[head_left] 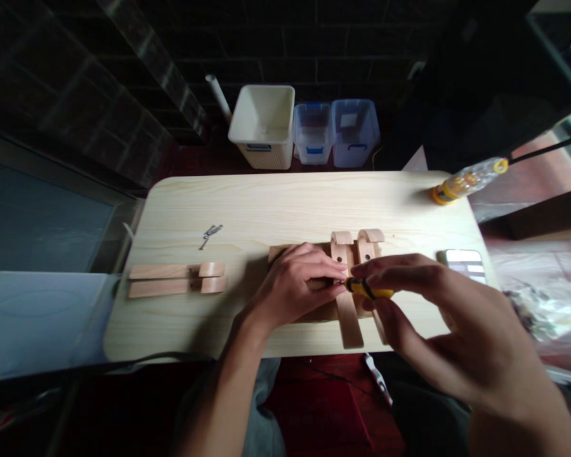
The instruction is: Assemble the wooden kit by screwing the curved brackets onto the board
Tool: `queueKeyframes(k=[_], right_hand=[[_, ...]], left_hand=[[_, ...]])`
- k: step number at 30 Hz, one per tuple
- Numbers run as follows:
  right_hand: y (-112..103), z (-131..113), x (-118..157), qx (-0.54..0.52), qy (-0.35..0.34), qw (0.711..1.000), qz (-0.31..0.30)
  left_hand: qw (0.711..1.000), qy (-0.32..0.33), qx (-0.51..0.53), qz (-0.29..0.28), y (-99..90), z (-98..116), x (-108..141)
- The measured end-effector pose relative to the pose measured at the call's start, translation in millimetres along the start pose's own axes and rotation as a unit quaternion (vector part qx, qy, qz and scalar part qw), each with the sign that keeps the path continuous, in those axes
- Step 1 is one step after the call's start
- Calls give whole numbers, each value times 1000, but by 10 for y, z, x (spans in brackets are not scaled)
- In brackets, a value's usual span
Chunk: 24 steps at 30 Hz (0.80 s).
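In my right hand (438, 304) is a yellow and black screwdriver (368, 289), gripped between thumb and fingers and pointing left. My left hand (295, 279) has thumb and index finger pinched together at the screwdriver's tip; whatever they hold there is too small to make out. Beneath both hands lies a brown wooden board (323, 313), partly covered. Across it run two light wooden strips with curved hook ends, a left hook (349, 317) and a right hook (370, 244). The right one is half hidden by my right hand.
Two more wooden hooks (171, 279) lie at the table's left, with several loose screws (210, 235) above them. A clear tube with yellow ends (469, 181) stands at the right back corner. A phone (464, 263) lies at the right edge. Bins (261, 152) stand behind the table (290, 200).
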State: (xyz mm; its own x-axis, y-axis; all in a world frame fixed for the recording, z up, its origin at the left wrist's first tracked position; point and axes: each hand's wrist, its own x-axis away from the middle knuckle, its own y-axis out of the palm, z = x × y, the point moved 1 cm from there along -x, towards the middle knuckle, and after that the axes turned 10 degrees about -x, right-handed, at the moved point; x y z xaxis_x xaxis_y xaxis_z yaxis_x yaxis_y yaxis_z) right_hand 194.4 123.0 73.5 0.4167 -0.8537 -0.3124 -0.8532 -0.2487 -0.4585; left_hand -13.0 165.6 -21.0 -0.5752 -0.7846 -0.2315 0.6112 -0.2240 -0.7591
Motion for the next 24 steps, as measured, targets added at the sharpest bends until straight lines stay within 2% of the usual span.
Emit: queueKeyframes(k=[10,24], right_hand=[[49,-14,-21,29,-13,999,-33],[59,-26,-9,49,-8,998,-26]], left_hand=[[1000,3,-1,-2,-13,24,9],[1000,-3,-3,0,13,7,6]])
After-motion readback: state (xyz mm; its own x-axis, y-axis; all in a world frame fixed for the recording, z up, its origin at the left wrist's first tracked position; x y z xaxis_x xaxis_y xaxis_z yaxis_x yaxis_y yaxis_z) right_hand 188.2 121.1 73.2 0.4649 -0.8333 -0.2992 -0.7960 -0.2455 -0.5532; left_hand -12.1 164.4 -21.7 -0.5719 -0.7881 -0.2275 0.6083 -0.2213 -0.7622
